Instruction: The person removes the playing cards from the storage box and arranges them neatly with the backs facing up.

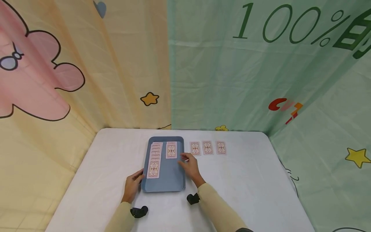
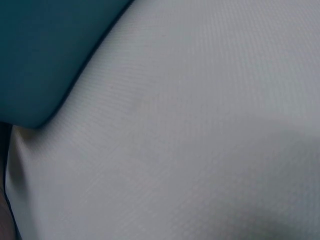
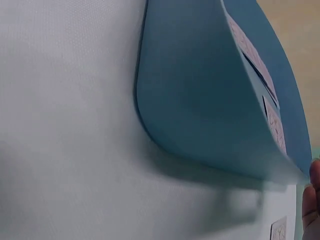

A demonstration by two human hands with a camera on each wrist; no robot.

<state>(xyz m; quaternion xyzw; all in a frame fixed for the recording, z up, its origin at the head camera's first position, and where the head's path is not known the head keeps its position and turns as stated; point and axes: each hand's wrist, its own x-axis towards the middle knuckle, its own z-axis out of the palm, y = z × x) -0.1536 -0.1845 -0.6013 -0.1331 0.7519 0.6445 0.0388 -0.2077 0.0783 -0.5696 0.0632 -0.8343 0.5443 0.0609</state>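
A blue-grey tray [image 1: 166, 185] lies on the white table. Down its left side runs a column of overlapping patterned playing cards [image 1: 153, 169], and another playing card [image 1: 171, 150] lies near its upper right, with a card edge showing above it. My left hand [image 1: 133, 185] is at the tray's left rim, fingertips and thumb against the edge. On the opposite side, my right hand [image 1: 190, 167] is over the right rim, fingers slightly bent and thumb apart, with nothing visible between them. In the right wrist view, the right fingers [image 3: 311, 202] appear beside the tray's far corner.
To the right of the tray, three cards lie in a row: a near card [image 1: 195, 147] by my right fingertips, a middle card [image 1: 207, 147] and an outer card [image 1: 221, 147]. Printed curtains [image 1: 217, 80] hang behind the table [image 1: 246, 180].
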